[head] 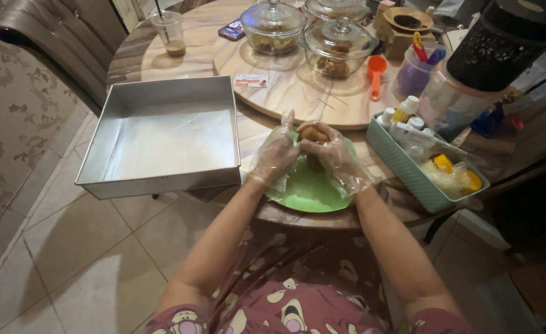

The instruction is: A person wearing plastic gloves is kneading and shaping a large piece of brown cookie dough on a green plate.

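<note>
Nearest the camera, a lap in patterned maroon cloth (297, 303) fills the bottom of the view, with pale floor tiles (81, 260) off at 8 o'clock.

Both forearms reach up toward 12 o'clock and meet over a green plate (310, 192) that sits at the near edge of the round marble-look table (180, 62). The left hand (277, 153), in a clear loose plastic glove, cups inward with its fingers raised and curled toward the middle. The right hand (333, 151), gloved the same way, curls in from the other side. Pressed between the two sets of fingertips is a brown dough ball (313, 133), lying at 2 o'clock of the left hand and 10 o'clock of the right, touching both and lifted above the plate. A second brown lump shows under it on the plate, partly hidden.

At 9 o'clock of the hands a square metal baking tin (161, 182) overhangs the table edge. At 3 o'clock a teal ribbed tray (409, 179) holds small bottles and bagged yellow items.

Farther off, toward 12 o'clock, a round turntable board (285, 86) carries lidded glass bowls (338, 46), with an orange measuring scoop (376, 71) just beside them. At 11 o'clock stands a plastic cup (170, 32) with brown liquid at its bottom.
</note>
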